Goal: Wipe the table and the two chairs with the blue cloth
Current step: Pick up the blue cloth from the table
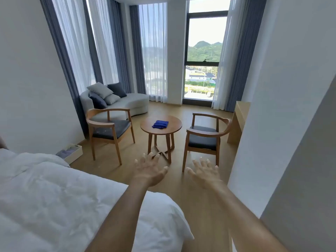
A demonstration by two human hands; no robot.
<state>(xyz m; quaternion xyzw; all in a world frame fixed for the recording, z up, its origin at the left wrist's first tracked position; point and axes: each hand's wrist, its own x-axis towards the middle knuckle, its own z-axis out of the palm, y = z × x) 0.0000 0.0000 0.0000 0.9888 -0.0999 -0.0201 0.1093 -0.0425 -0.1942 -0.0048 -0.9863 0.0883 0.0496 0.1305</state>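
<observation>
A folded blue cloth (160, 124) lies on the small round wooden table (174, 129) in the middle of the room. One wooden armchair with a dark seat (110, 130) stands to the table's left, another (205, 138) to its right; both face the table. My left hand (150, 169) and my right hand (205, 171) are stretched out in front of me, fingers spread, holding nothing. Both hands are well short of the table, over the wooden floor.
A bed with a white duvet (54, 197) fills the lower left. A white wall corner (272, 124) juts in on the right, with a wooden desk (238, 120) behind it. A grey sofa with cushions (127, 102) stands by the curtained windows. A white box (72, 153) sits on the floor beside the bed.
</observation>
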